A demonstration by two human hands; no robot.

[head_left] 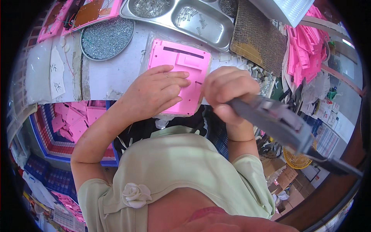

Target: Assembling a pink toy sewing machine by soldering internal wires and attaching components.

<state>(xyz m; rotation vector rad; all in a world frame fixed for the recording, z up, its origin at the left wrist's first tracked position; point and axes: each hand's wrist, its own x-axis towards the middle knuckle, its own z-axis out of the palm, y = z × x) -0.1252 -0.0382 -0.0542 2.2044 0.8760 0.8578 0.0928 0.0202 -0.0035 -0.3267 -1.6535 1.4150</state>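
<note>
Benchtop [104, 77]: dish [101, 59] holds screws [108, 36]; left fingers [174, 82] spread on panel [189, 92], right fingers [231, 87] grip tool [272, 121].

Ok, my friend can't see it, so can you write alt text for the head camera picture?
Seen from above, the left hand lies on a pink panel while the right hand grips a blurred grey tool beside it. Beyond are a round dish and a metal tray of small metal parts.

At the white table's [101, 75] left we see a paper slip [58, 71] with dark handwriting, at upper right a worn brown board [259, 40], and at lower right a yellow slatted basket [296, 159] near brown cardboard [285, 177].
</note>
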